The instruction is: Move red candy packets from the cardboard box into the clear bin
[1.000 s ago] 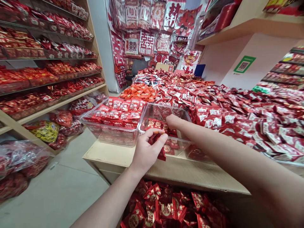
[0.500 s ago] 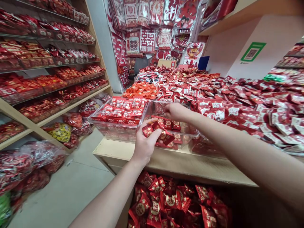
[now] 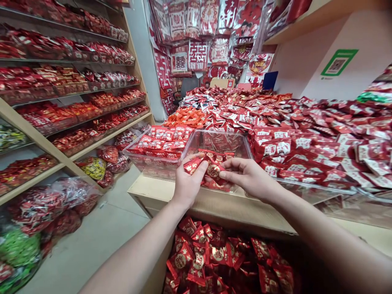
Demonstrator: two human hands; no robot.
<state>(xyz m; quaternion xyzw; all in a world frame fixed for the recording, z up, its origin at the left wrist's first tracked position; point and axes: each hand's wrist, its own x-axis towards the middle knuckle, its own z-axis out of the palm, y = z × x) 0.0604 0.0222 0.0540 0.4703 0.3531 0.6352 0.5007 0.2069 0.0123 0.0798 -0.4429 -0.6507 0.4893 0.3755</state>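
My left hand [image 3: 190, 179] is closed around red wrapped candies [image 3: 193, 164] with gold print, just over the front rim of a clear plastic bin [image 3: 241, 145]. Pinched between thumb and fingers, one candy packet [image 3: 213, 171] with a gold round mark is gripped by my right hand [image 3: 248, 175], which meets the left from the right side. Inside the bin, a row of similar candies [image 3: 219, 156] lies behind my fingers; the rest of its floor is partly hidden by my hands.
Left of it, another clear bin [image 3: 131, 152] holds red packets. Large heaps of packets [image 3: 306, 139] spread behind and to the right. Below the counter edge [image 3: 245, 212] lie more red candies [image 3: 202, 257]. Stocked shelves [image 3: 73, 61] and bagged candies [image 3: 55, 204] stand at left.
My right hand has come from inside the bin back toward me, and now grips a candy packet beside my left hand. The view has shifted slightly to the left.
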